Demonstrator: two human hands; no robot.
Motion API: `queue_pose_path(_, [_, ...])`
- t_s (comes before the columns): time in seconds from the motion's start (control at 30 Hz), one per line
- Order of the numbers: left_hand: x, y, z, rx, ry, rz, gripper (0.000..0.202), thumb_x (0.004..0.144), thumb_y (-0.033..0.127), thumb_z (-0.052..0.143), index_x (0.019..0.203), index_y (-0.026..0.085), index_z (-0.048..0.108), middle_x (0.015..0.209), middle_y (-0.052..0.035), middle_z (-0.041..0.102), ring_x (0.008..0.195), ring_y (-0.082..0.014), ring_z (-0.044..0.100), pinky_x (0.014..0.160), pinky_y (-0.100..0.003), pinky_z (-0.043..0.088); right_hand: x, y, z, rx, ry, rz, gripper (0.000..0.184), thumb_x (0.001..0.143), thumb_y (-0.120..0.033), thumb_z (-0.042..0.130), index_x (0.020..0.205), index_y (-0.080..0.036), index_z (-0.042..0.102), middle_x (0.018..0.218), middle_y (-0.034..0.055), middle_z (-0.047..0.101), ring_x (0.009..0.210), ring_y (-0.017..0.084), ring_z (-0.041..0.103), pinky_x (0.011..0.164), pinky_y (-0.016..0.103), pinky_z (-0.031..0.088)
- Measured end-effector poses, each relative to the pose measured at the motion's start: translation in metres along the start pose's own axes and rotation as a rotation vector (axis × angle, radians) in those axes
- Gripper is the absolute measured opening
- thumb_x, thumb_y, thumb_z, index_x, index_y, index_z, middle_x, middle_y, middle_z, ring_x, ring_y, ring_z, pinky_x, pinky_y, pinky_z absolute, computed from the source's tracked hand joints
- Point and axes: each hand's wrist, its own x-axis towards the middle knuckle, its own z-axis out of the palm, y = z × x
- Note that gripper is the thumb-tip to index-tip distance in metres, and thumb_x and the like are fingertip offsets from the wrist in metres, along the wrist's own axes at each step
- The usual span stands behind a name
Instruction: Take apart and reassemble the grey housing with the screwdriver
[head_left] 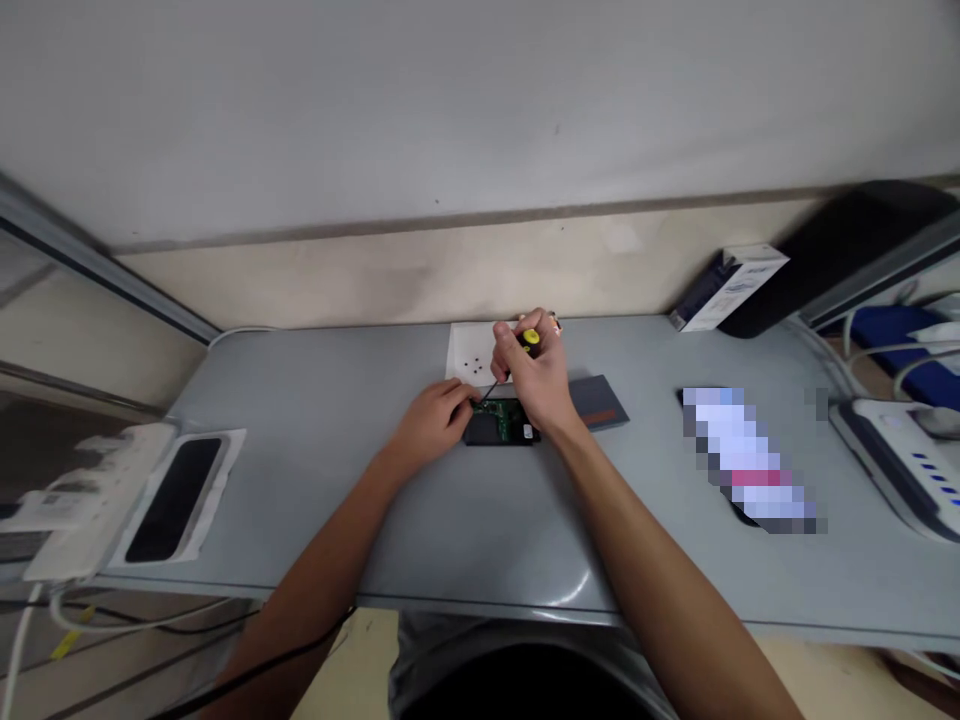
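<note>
Here, the person's right hand (546, 378) is closed around a screwdriver (532, 337) with a black and yellow handle, its thin dark shaft slanting down and to the left toward the upper edge of an opened black device (483, 431). Whether the tip touches it is too small to tell. The device lies flat on the grey surface (315, 490), in front of the person, with a green circuit board (512, 421) exposed. The left hand (433, 422) rests its bent fingers at the device's upper left corner; whether they pinch anything there, one cannot tell.

Just behind the device lies a white sheet (458, 349) with several small dark pieces (476, 367) scattered on it. A flat dark grey panel (598, 398) lies to the right, partly hidden by the right hand. Farther left, a black-screened phone (176, 500) rests on a white backing beside a white power strip (112, 490). Well to the right lies a pixelated object (742, 455), and a white and navy box (731, 288) leans near the wall.
</note>
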Motion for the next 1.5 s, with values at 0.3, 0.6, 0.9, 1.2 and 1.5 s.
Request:
queue_pose_path(0.3, [0.001,-0.002,0.0,0.017,0.0,-0.009,0.026,0.098,0.014,0.047,0.104,0.021,0.072,0.096,-0.0052,0.072,0.088,-0.0202,0.068,0.086,-0.034,0.056,0.003,-0.002,-0.007,0.077,-0.027,0.047,0.05,0.082,-0.068,0.078,0.081,-0.025,0.054,0.076,-0.0047,0.059,0.066,0.009,0.059,0.063,0.025,0.048])
queue_pose_path(0.6, [0.001,0.001,-0.002,0.024,-0.007,-0.011,0.028,0.099,0.013,0.046,0.107,0.02,0.072,0.095,-0.0054,0.071,0.088,-0.0199,0.068,0.085,-0.034,0.056,0.003,0.0,-0.007,0.018,-0.056,0.044,0.054,0.093,-0.08,0.052,0.095,-0.026,0.06,0.069,-0.0044,0.051,0.061,0.012,0.053,0.059,0.029,0.047])
queue_pose_path(0.9, [-0.001,0.0,-0.002,0.023,0.011,0.002,0.028,0.098,0.01,0.046,0.104,0.02,0.072,0.091,-0.0046,0.07,0.085,-0.0195,0.067,0.082,-0.032,0.055,0.001,0.003,-0.006,-0.011,-0.008,0.003,0.047,0.088,-0.068,0.071,0.088,-0.027,0.048,0.062,-0.0104,0.046,0.05,0.008,0.045,0.049,0.024,0.038])
queue_pose_path(1.2, [0.001,-0.002,-0.002,0.028,0.0,0.005,0.029,0.097,0.01,0.046,0.102,0.02,0.072,0.092,-0.0044,0.07,0.086,-0.0199,0.067,0.084,-0.033,0.055,0.0,0.001,-0.011,-0.054,-0.028,0.051,0.056,0.082,-0.073,0.075,0.08,-0.026,0.044,0.061,-0.0097,0.05,0.051,0.01,0.049,0.055,0.026,0.043])
queue_pose_path(1.5, [0.001,0.0,-0.003,0.055,-0.004,0.015,0.029,0.097,0.01,0.046,0.102,0.022,0.071,0.092,-0.0036,0.069,0.084,-0.0191,0.066,0.082,-0.032,0.055,-0.001,0.0,-0.009,-0.018,-0.045,0.081,0.052,0.079,-0.064,0.081,0.079,-0.026,0.046,0.064,-0.0074,0.058,0.059,0.011,0.057,0.061,0.027,0.048])
